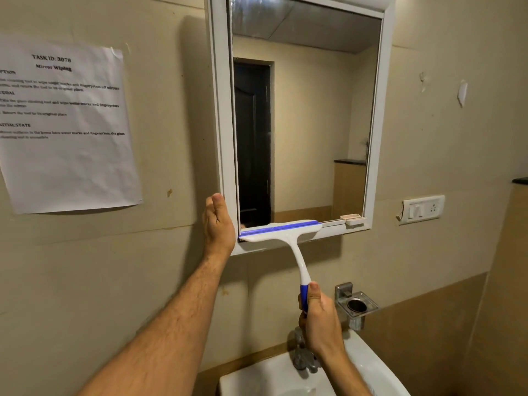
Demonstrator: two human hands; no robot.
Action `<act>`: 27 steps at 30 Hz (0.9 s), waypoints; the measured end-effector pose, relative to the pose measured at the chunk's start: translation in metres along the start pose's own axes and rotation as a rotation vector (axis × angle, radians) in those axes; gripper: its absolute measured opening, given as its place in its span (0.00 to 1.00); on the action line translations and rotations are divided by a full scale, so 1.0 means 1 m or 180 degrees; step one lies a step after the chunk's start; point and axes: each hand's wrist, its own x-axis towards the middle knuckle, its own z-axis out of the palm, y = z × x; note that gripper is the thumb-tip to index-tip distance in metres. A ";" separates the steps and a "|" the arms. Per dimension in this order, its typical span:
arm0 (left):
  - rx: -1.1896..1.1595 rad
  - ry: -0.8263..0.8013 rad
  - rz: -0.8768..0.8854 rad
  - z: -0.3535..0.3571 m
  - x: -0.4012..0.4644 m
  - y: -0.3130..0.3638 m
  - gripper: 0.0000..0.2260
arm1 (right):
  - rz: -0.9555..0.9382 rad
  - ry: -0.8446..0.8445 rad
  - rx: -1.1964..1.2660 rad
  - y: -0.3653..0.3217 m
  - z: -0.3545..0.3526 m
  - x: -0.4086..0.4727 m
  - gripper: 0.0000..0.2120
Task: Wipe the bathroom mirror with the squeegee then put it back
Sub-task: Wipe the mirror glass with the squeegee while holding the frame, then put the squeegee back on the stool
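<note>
At the bottom of the frame, a white sink [368, 364] and a metal tap [303, 355] are seen, partly hidden by the right forearm. Just above them, in the lower centre, the right hand [318, 318] is wrapped around the blue grip of the squeegee [297, 252]; the fingers are curled fully round the handle and the thumb is laid along its top, pointing up the shaft. To the right of this hand a chrome holder [355, 305] is fixed to the wall.

From the grip the squeegee's handle runs up and slightly left, so the long axis of the handle is close to vertical, leaning left at the top. The blade is set across it, nearly horizontal, its right end a little higher. The blade is pressed at the very bottom edge of the mirror [308, 132], over the left and middle of the glass, with its blue rubber edge facing up toward the glass.

The left hand [218, 224] is laid against the left side of the white frame [221, 110] at centre frame, fingers straight and holding nothing; it appears to steady the cabinet. The right hand is the nearer one to the tool. The blade is judged to sit at the low end of a stroke, so lifting it toward the top of the glass would come next.

On the wall at upper left a printed sheet [65, 124] is taped; at right a switch plate [423, 210] is mounted.
</note>
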 end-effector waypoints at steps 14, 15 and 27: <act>0.0666 0.0021 0.0085 -0.033 -0.021 -0.035 0.19 | -0.0205 0.0065 0.0241 -0.034 0.006 0.006 0.26; 0.0691 0.0013 0.0069 -0.037 -0.022 -0.039 0.19 | -0.0221 0.0057 0.0286 -0.036 0.010 0.007 0.26; 0.1180 -0.0108 -0.0119 -0.137 -0.063 -0.089 0.19 | -0.0093 -0.0163 0.0691 -0.034 0.082 -0.044 0.25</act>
